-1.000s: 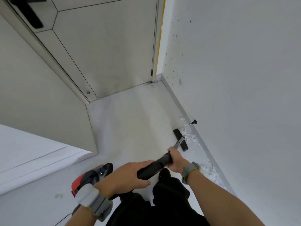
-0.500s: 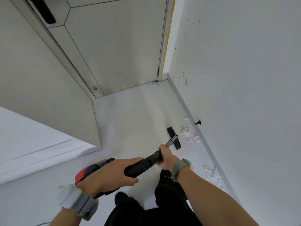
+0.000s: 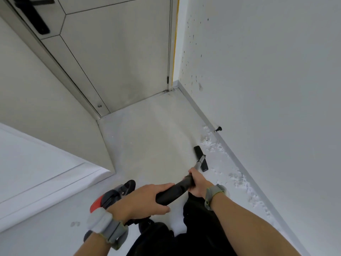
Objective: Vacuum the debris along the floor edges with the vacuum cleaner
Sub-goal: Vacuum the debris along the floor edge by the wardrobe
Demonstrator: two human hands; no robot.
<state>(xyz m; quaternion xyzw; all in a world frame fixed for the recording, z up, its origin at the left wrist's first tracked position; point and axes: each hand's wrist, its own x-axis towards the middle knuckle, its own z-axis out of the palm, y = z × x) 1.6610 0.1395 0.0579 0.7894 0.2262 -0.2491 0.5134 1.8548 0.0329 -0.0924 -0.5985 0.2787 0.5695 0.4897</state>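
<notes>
1. The person's dark-clothed legs (image 3: 199, 224) fill the bottom of the view. Both bare forearms reach forward above them, each wearing a grey wristband (image 3: 212, 193).
2. The left hand (image 3: 145, 198) lies over the thick black handle (image 3: 171, 194) of the vacuum cleaner. Its grip is wrapped round the handle, with the thumb underneath.
3. Just behind that hand, the red-and-black vacuum body (image 3: 110, 198) sits low over the pale floor (image 3: 147, 141).
4. The right hand (image 3: 198, 182) holds the same handle further forward. Its grip is closed where the black part meets the silver tube (image 3: 200, 162).
5. The tube slants down to the black nozzle head (image 3: 197, 152), which lies on the floor near the baseboard (image 3: 201, 112) of the right wall.
6. White debris (image 3: 212, 143) lies along that baseboard, just beside the nozzle head. Another patch trails back towards the person.
7. A small black door stop (image 3: 218, 129) sticks out of the wall just above the debris.
8. Farthest off, a grey door (image 3: 120, 61) closes the corner, with a black door handle (image 3: 36, 19) at the upper left.
</notes>
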